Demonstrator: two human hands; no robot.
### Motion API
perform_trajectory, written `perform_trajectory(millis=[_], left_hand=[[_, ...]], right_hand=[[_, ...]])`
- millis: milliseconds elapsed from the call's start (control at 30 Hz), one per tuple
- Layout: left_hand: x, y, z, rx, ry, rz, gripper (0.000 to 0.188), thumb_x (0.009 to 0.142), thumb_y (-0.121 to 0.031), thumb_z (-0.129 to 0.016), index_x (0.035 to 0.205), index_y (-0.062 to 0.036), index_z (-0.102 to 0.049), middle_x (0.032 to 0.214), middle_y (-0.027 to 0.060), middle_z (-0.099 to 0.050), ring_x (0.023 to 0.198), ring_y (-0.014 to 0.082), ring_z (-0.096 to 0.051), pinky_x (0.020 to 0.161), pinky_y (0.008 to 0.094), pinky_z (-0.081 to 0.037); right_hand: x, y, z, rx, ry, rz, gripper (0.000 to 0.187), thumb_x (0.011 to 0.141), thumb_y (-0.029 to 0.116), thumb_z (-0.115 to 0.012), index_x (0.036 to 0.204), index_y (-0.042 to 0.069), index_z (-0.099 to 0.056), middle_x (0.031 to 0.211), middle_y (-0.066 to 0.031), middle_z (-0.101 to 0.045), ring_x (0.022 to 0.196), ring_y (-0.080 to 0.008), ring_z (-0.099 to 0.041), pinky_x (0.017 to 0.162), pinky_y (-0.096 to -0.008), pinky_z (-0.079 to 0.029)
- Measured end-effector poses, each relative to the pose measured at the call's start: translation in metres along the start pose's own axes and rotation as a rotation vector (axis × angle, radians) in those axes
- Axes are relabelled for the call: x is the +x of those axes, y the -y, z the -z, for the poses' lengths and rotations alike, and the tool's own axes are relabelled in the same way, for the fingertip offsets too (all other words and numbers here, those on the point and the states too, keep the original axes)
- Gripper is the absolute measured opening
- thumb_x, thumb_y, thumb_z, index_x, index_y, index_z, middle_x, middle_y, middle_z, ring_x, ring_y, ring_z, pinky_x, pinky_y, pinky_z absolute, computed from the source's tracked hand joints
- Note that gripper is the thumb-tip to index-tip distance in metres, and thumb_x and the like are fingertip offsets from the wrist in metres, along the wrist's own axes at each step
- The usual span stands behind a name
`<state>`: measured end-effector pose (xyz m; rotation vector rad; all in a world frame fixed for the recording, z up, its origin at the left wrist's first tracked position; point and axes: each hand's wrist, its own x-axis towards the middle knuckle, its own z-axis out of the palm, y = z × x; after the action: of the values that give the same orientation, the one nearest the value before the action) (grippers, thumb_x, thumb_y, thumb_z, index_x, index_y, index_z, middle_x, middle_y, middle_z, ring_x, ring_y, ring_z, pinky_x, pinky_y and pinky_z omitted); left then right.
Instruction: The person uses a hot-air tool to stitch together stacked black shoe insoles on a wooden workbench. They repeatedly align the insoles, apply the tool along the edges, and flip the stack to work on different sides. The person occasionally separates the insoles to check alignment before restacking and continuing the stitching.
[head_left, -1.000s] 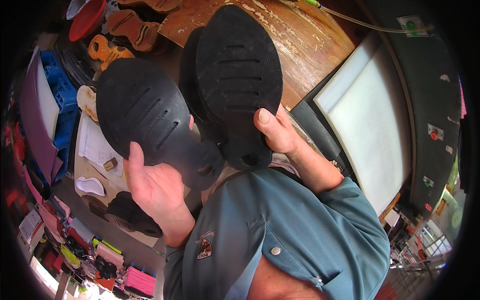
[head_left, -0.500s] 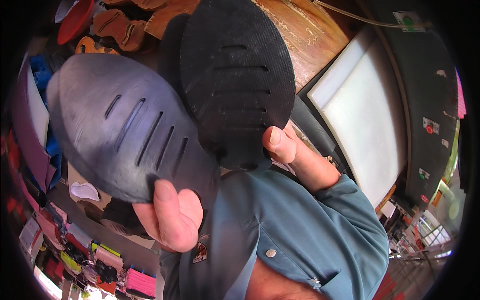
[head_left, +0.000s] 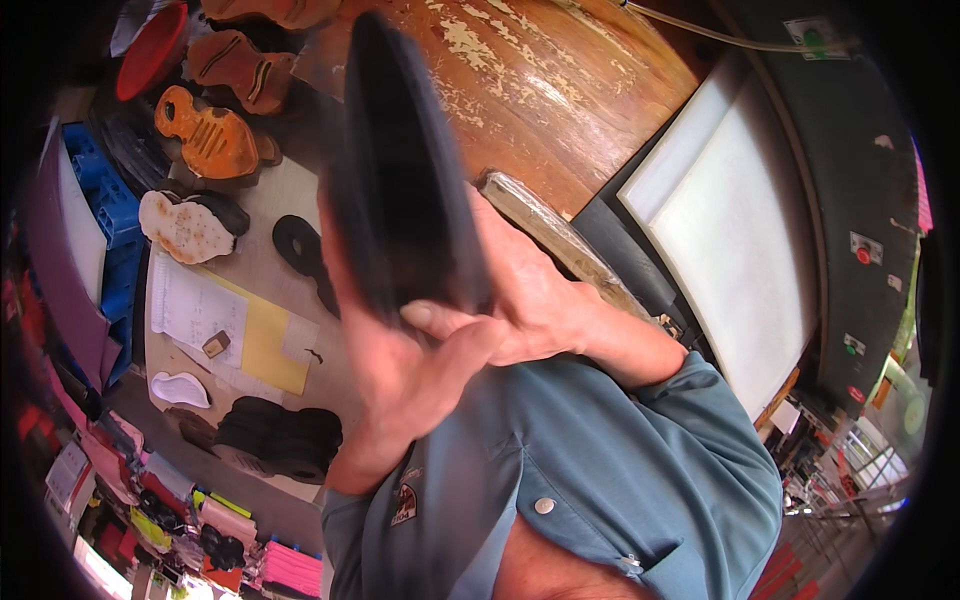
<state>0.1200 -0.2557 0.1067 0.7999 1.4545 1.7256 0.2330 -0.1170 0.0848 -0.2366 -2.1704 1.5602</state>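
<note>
Head view: black soles (head_left: pixel 400 170) brought together, edge-on

Half a second ago the broad slotted faces were fanned apart; now they are turned sideways and gathered into one upright bundle, so the work in hand seems to treat them as a single stack. It sits between both hands, in front of the blue-green shirt (head_left: pixel 580 450). The left hand (head_left: pixel 395 370) wraps the near side, thumb reaching across; the right hand (head_left: pixel 535 300) clasps the other. The bundle looks dark, tapered toward the top and motion-blurred; I cannot count its layers.
</note>
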Motion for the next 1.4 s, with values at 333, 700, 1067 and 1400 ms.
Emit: perform_trajectory(millis=[333, 700, 1067, 1400], left_hand=[[0.015, 0.03, 0.024, -0.278, -0.092, 0.046, 0.078, 0.106, -0.028, -0.074, 0.164, 0.0034, -0.032, 0.158, 0.0139, -0.049, 0.14, 0.0226, -0.052, 0.119, 0.0385, -0.042], [0.009, 0.037, 0.049, -0.532, -0.275, 0.125, 0.077, 0.113, -0.056, -0.049, 0.167, -0.0029, -0.035, 0.169, 0.015, -0.043, 0.151, 0.0342, -0.046, 0.129, 0.0484, -0.033], [0.012, 0.033, 0.035, -0.628, -0.264, 0.101, 0.08, 0.112, -0.057, -0.053, 0.166, -0.001, -0.035, 0.167, 0.0175, -0.045, 0.15, 0.0331, -0.049, 0.127, 0.0483, -0.037], [0.01, 0.035, 0.039, -0.564, -0.462, 0.267, 0.062, 0.112, -0.04, -0.057, 0.155, 0.0041, -0.047, 0.153, 0.0182, -0.057, 0.135, 0.0297, -0.06, 0.115, 0.0432, -0.049]], right_hand=[[0.008, 0.0, 0.01, -0.088, 0.046, -0.149, 0.115, 0.084, 0.035, -0.094, 0.168, -0.006, -0.027, 0.148, -0.0276, -0.051, 0.138, -0.0445, -0.053, 0.118, -0.046, -0.045], [0.011, 0.015, 0.006, 0.666, -0.206, -0.447, 0.069, 0.103, 0.006, -0.073, 0.163, -0.004, -0.041, 0.158, -0.013, -0.057, 0.145, -0.021, -0.052, 0.124, -0.0387, -0.039], [0.013, 0.021, -0.002, 0.497, -0.176, -0.373, 0.072, 0.102, 0.005, -0.073, 0.165, -0.004, -0.038, 0.156, -0.0147, -0.056, 0.144, -0.0237, -0.053, 0.12, -0.0387, -0.044], [0.013, 0.017, -0.004, 0.552, -0.173, -0.427, 0.066, 0.099, 0.001, -0.073, 0.16, -0.003, -0.047, 0.148, -0.0132, -0.062, 0.137, -0.0225, -0.059, 0.117, -0.0382, -0.047]])
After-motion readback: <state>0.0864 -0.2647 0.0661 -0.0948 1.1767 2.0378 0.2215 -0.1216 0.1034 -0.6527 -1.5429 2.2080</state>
